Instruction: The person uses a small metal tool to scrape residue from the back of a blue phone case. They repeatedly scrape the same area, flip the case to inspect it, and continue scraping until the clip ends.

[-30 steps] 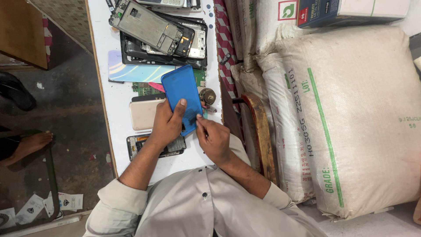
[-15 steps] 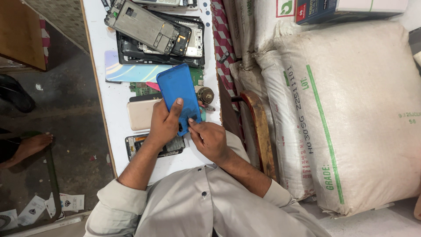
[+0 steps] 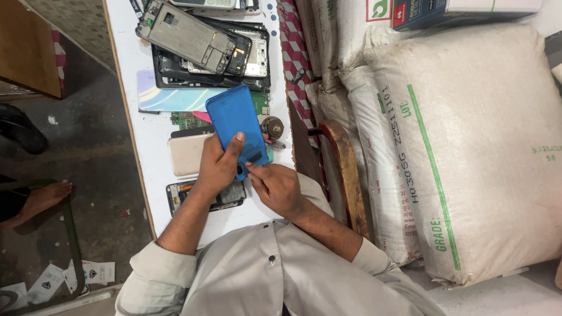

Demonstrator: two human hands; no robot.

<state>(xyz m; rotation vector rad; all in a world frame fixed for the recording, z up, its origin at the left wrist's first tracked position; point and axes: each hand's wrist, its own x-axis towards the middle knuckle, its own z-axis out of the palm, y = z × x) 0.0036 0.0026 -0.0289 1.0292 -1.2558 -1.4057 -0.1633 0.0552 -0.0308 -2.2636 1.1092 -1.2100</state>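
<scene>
Right hand [image 3: 275,186] shifted up to blue phone back cover [image 3: 238,124] lower edge, fingertips pinching; left hand [image 3: 218,167] keeps cover clamped above table [image 3: 149,137].

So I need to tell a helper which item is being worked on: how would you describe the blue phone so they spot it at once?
Start at the white table strewn with opened phones. Near its front edge, the left hand grips a blue phone tilted above the clutter, while the right hand touches its lower end. It is the only solid blue piece; the nearby dismantled phone frame is bare grey metal.
</scene>
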